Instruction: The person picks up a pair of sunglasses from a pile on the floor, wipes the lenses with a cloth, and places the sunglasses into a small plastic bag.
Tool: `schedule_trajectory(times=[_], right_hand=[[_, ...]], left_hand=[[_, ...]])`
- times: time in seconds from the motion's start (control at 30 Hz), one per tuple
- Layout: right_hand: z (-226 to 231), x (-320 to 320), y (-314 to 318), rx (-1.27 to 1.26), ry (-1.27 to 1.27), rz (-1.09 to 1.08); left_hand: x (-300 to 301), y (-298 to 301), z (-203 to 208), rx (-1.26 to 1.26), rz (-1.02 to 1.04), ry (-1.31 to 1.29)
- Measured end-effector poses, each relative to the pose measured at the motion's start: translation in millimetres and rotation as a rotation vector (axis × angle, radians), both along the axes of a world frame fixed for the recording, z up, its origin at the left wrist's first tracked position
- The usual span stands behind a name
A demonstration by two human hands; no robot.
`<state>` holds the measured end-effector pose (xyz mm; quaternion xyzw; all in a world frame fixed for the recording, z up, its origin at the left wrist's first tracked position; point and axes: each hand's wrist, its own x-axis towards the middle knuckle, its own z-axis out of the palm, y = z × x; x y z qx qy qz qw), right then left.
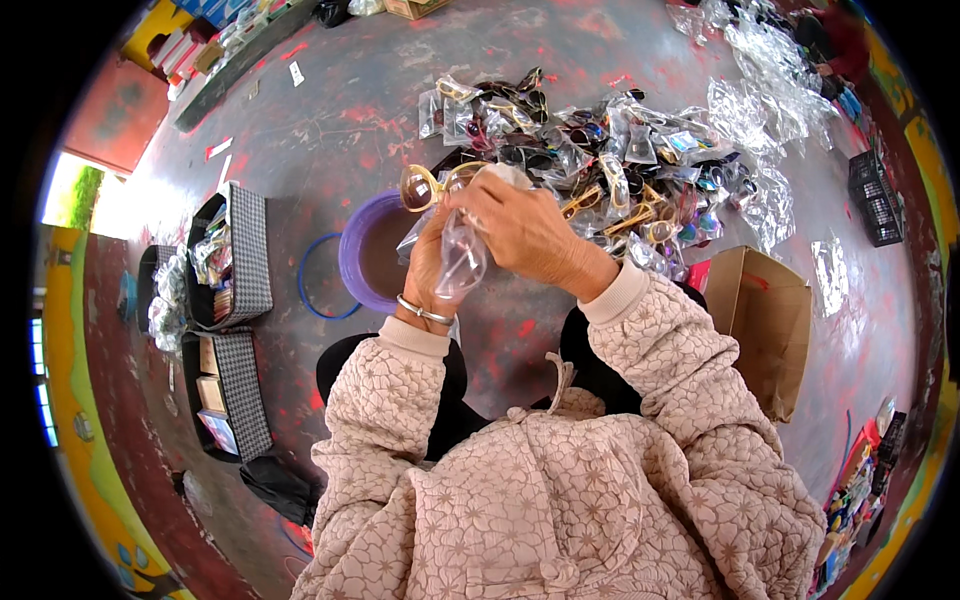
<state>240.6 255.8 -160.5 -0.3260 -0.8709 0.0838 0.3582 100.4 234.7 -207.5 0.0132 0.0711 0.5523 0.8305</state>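
Observation:
A pair of sunglasses (420,188) with yellow frames and brownish lenses is held up in front of me. My left hand (430,262), with bangles at the wrist, is closed around the sunglasses from below. Clear plastic (462,262) hangs between my hands, and I cannot make out which fingers grip it. My right hand (530,228) is closed over the right part of the frame, with a whitish cloth or wad (507,176) showing at its fingers. That hand covers most of the right lens. A purple tub (352,250) stands on the floor just left of my left hand.
Beyond my hands lies a heap of sunglasses (600,150), many in clear sleeves. Loose clear plastic (765,110) spreads at far right. An open cardboard box (770,320) and a black crate (876,200) stand right. Checkered bins (250,255) and a blue hoop (305,275) are left.

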Motion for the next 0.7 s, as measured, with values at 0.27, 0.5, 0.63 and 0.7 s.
schedule_trajectory(times=[0.27,0.5,0.63,0.7], right_hand=[[-4,33,18,-0.492,0.482,-0.192],[-9,10,6,-1.484,1.154,0.027],[-19,15,14,-1.638,1.393,0.132],[-17,15,13,-1.619,1.441,0.178]], left_hand=[[-5,0,14,-0.053,0.183,0.379],[7,2,8,0.077,0.267,0.776],[11,-4,13,0.073,0.321,0.884],[13,-4,14,0.080,0.296,0.811]])
